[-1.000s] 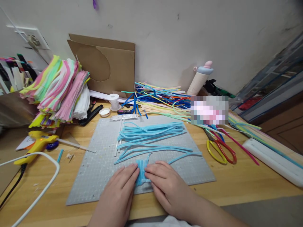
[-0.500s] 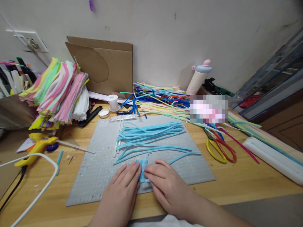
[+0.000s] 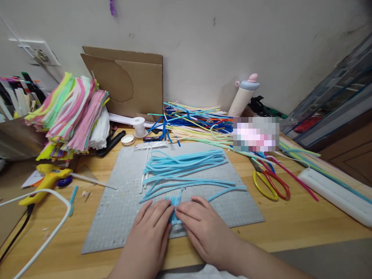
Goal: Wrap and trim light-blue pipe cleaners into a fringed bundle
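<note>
A small light-blue piece of pipe cleaners (image 3: 174,201), laid side by side, rests at the near edge of the grey cutting mat (image 3: 116,224). My left hand (image 3: 152,224) presses on it from the left, fingers together. From the right, my right hand (image 3: 203,226) grips it with bunched fingertips, which nearly meet the left ones. Both hands cover part of the piece, and one stem sticks up from its far end. Just beyond lie loose light-blue pipe cleaners (image 3: 188,161), several of them spread across the mat.
On the left are a yellow glue gun (image 3: 46,182), a white cable (image 3: 50,232) and bundled coloured pipe cleaners (image 3: 72,112). Scissors (image 3: 271,184) and a white power strip (image 3: 334,195) lie right. A bottle (image 3: 244,95) and cardboard (image 3: 145,85) stand at the back.
My fingers have closed in slightly over the blue piece, so less of its width shows between them. Other things stay where they were.
</note>
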A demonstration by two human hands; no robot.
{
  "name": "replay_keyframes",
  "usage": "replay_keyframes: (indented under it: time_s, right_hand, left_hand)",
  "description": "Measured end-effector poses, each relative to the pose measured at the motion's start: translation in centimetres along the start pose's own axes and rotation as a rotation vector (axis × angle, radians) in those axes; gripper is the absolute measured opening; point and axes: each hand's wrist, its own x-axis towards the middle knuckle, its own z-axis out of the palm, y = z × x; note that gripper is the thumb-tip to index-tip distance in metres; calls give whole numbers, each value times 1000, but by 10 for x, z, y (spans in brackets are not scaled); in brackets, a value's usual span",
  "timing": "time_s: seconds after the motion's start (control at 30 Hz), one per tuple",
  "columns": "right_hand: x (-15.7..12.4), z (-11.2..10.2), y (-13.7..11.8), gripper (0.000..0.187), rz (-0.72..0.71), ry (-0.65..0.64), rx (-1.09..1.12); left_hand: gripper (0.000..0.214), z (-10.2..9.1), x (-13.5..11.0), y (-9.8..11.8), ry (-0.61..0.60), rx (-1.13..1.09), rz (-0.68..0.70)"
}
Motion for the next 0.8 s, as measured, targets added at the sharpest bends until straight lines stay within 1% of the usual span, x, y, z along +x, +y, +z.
replay_keyframes:
  time_s: [0.17, 0.33, 0.47, 0.6, 0.8]
  right_hand:
    - [0, -1, -1, 36, -37, 2, -29]
    - [-1, 2, -1, 32, 7, 34, -13]
    - [-2, 5, -1, 31, -4, 53, 0]
    - [-1, 4, -1, 31, -1, 62, 12]
    - [1, 0, -1, 30, 14, 1, 27]
  left_hand:
    - [46, -1, 1, 2, 18, 6, 8]
    - [44, -2, 1, 3, 33, 16, -9]
    - [46, -1, 1, 2, 33, 23, 6]
    - [48, 0, 1, 1, 19, -22, -23]
    - [43, -1, 0, -1, -45, -64, -73]
